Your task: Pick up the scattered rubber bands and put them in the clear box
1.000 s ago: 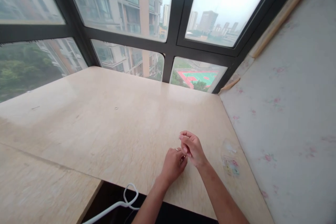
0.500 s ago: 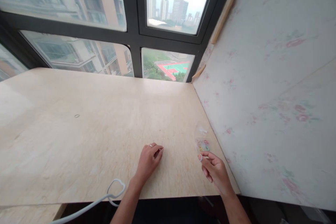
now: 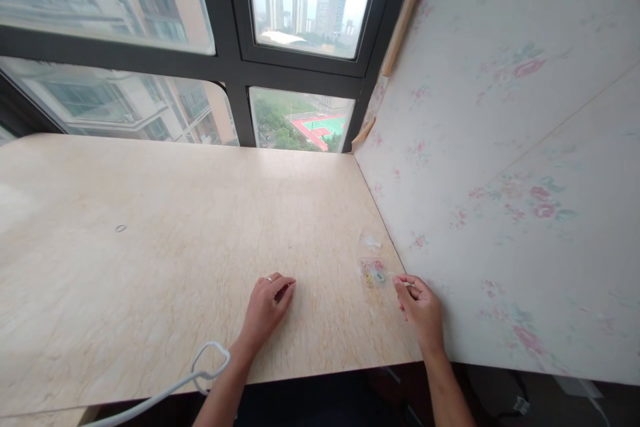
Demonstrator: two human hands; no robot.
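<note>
My left hand (image 3: 267, 307) rests on the tabletop, thumb and forefinger pinched together. Whatever lies between those fingertips is too small to make out. Over by the wall, my right hand (image 3: 420, 307) is closed in a pinch on a small pale loop (image 3: 392, 275), thin and whitish. Just left of its fingertips stands a small clear plastic box (image 3: 373, 271) with its lid (image 3: 370, 241) folded back. Tiny pink, yellow and greenish pieces lie in separate compartments of the box.
The marble-patterned tabletop (image 3: 175, 267) runs to the window (image 3: 305, 73) at the back. A flowered wall (image 3: 500, 180) bounds it on the right. A thin dark ring (image 3: 121, 228) lies far left. A white cable (image 3: 165, 395) loops over the front edge by my left forearm.
My right hand has moved away from the front of the box to its right side, keeping the pale loop. My left hand stays pinched on the tabletop. The view has turned slightly right.
</note>
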